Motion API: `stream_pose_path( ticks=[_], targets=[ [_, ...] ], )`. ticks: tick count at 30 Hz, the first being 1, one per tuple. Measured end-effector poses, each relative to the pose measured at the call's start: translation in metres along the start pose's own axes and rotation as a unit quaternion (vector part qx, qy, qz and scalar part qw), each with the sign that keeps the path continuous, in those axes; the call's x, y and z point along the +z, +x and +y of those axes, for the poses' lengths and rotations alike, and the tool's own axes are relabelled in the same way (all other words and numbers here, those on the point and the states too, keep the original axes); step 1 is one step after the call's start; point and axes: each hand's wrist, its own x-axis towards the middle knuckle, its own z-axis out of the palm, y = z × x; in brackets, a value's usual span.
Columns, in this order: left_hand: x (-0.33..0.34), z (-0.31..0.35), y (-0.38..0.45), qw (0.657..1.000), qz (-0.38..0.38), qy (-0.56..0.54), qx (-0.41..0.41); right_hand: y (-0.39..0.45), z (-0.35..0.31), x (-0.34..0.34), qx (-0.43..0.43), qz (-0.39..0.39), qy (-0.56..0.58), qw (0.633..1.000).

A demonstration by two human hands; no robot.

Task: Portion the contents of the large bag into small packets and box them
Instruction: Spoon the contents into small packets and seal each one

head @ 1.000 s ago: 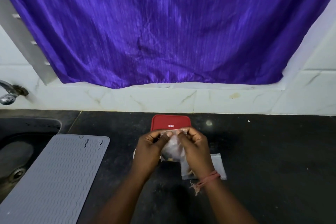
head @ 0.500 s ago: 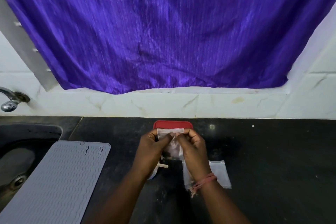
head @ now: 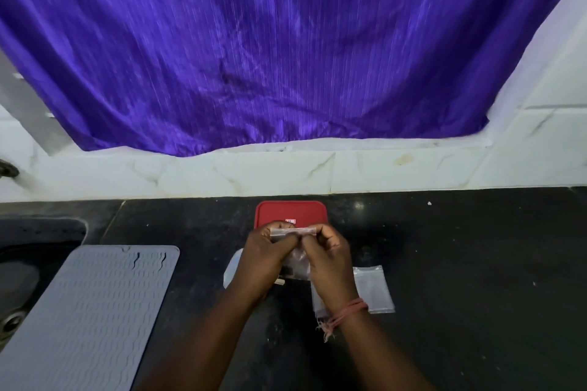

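Observation:
My left hand (head: pixel 265 259) and my right hand (head: pixel 330 263) both pinch the top strip of a small clear packet (head: pixel 297 260), held upright above the black counter (head: pixel 460 263). Something brownish sits in the packet's bottom. Behind the hands lies a red box lid (head: pixel 290 211), partly hidden by my fingers. A larger clear bag (head: pixel 232 267) peeks out left of my left hand, mostly covered. Empty small packets (head: pixel 371 290) lie flat on the counter, right of my right wrist.
A grey ribbed mat (head: pixel 95 311) lies at the left, beside a sink (head: pixel 28 263). White marble tiles (head: pixel 254 171) and a purple curtain (head: pixel 270 51) rise behind the counter.
The hands have kept the packet between them and the fingers have slid along its top strip. The camera view has shifted slightly, so the red lid shows more.

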Motion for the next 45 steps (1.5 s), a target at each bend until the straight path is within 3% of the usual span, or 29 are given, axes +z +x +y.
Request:
stream_pose_path(
  ticks=[7,18,30,45],
  targets=[
    [0.0,-0.009,0.007,0.997,0.032,-0.051,-0.046,0.003,0.004,-0.008,0.032,0.063,-0.002,0.998],
    [-0.001,-0.018,0.0,0.993,0.039,-0.069,-0.087,0.004,-0.001,-0.011,0.041,0.083,0.029,0.995],
    [-0.005,-0.013,0.003,0.994,0.059,-0.049,-0.076,0.005,0.005,-0.009,0.06,0.025,0.01,0.998],
    [-0.005,-0.018,0.007,0.99,0.068,-0.092,-0.083,0.013,0.009,-0.013,0.081,0.073,0.013,0.994]
  ],
)
